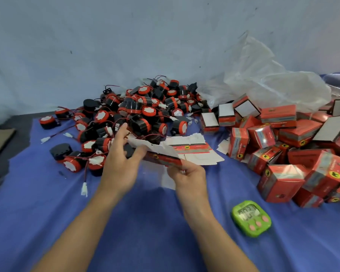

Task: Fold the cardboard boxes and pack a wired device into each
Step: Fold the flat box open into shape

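A flat, unfolded red and white cardboard box [161, 155] is held above the blue cloth between both hands. My left hand [122, 160] pinches its left end, thumb below and fingers on the far side. My right hand [188, 173] grips its near right edge with curled fingers. Another flat box blank [194, 152] lies on the cloth just behind it. A big heap of black and red round wired devices [133, 112] with red wires and white plugs sits behind my left hand.
Many folded red boxes [283, 146] are piled at the right, below a crumpled clear plastic bag [267, 83]. A green digital timer [251, 217] lies near right. The blue cloth [145, 222] covers the table; a loose white plug [84, 188] lies at left.
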A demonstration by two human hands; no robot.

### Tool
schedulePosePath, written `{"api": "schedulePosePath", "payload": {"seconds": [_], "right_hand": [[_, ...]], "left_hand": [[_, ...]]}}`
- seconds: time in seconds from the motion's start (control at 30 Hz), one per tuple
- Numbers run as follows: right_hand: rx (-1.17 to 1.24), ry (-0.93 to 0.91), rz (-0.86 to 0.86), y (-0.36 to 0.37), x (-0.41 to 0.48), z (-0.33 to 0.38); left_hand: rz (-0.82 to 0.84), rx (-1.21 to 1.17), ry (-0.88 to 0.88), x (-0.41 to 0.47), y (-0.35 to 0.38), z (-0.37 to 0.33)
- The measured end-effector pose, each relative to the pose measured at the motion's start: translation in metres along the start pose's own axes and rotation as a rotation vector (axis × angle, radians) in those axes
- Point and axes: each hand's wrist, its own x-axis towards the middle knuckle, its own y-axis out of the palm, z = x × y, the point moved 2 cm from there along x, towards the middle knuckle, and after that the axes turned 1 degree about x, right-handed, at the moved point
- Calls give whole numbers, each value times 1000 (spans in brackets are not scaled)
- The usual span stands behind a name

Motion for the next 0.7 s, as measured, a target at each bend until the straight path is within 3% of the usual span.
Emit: {"api": "schedulePosePath", "payload": {"seconds": [0.07,0.13,0.23,0.37,0.43,0.5,0.6,0.7], "right_hand": [[-48,-64,24,11,-5,-6],[-130,-153,-29,8,-3,-7],[-337,-285,-108,4,-2,-4],[-469,-236,8,5,-4,-9],[-497,-186,105,4,-2,-14],[-450,-81,151,2,1,-21],[-360,101,156,2,6,-28],[-532,52,229,2,8,-33]], "left_hand": [[51,-165,-12,7,-16,5],[138,-151,63,9,-35,3],[450,149,127,12,-56,-1],[782,659,94,14,-58,-2],[880,756,74,11,-52,0],[974,690,40,5,-46,4],[930,489,-30,1,-37,12],[885,530,38,-4,-26,15]]}}
